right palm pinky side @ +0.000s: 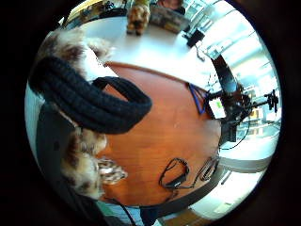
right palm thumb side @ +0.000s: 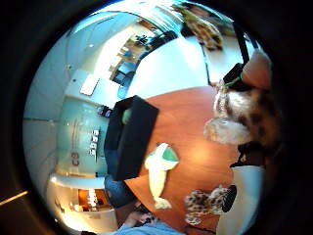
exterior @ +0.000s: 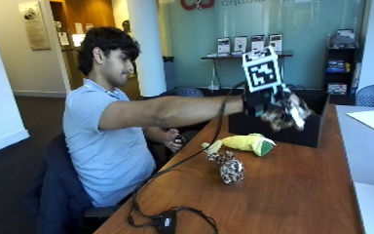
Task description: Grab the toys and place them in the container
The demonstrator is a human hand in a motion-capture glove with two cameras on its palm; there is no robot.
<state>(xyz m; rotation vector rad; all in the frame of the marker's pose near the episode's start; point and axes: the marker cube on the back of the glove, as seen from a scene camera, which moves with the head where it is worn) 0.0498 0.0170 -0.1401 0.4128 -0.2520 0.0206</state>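
My right hand [exterior: 265, 103] grips a spotted plush [exterior: 284, 114] right of centre, over the black bin [exterior: 304, 134]. I'd lower it past the rim before letting go, so it can't bounce out.

I see a glossy, smooth wood table [exterior: 290, 185], a matt black cloth bin [exterior: 304, 131], plush toys: a spotted furry one [exterior: 229, 168], a smooth yellow one [exterior: 247, 143], and a knitted glove [right palm pinky side: 89, 101].

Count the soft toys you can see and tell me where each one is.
3, possibly more hidden inside the box. A spotted toy is held in the gloved right hand above the black box. A yellow-green toy and another spotted toy lie on the table.
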